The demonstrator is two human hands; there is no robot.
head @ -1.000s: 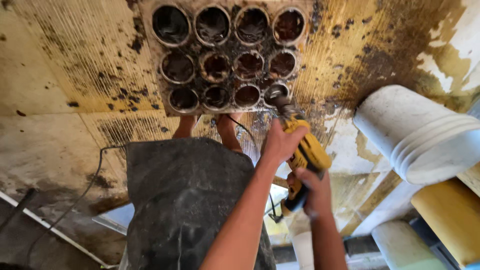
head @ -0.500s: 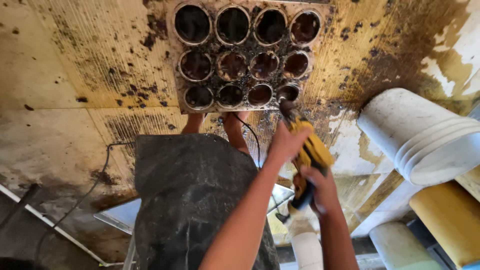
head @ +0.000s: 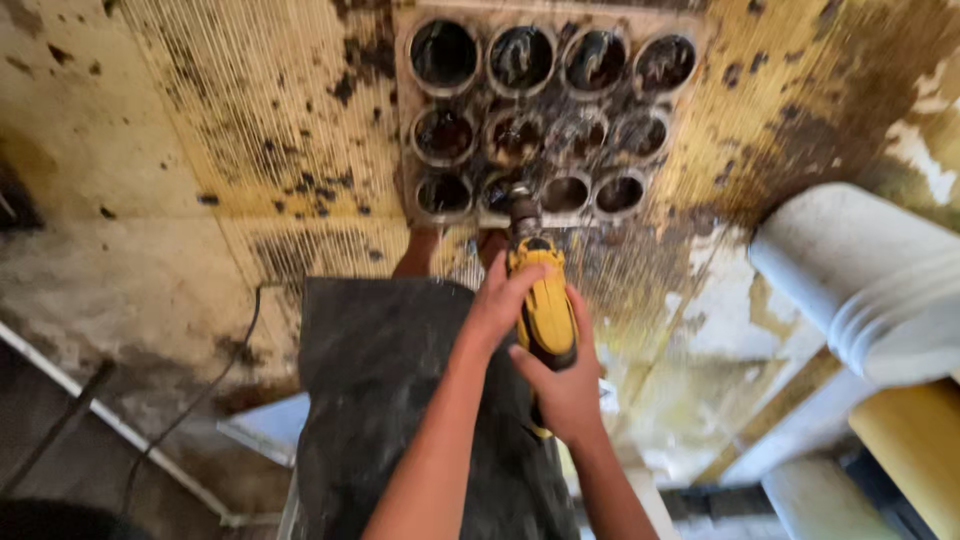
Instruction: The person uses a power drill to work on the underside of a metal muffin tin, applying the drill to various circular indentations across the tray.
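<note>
yellow drill sits in both your hands: your left hand wraps its body, your right hand closes on the grip. its tip meets the bottom row of the block of round holes on the stained floor. you look mid-drilling; next calls for steady downward pressure.

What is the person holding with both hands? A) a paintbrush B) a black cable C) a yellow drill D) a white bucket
C: both the left hand and the right hand wrap around the yellow drill, whose tip points down at the block of round holes; the white bucket lies off to the side, untouched.
</note>
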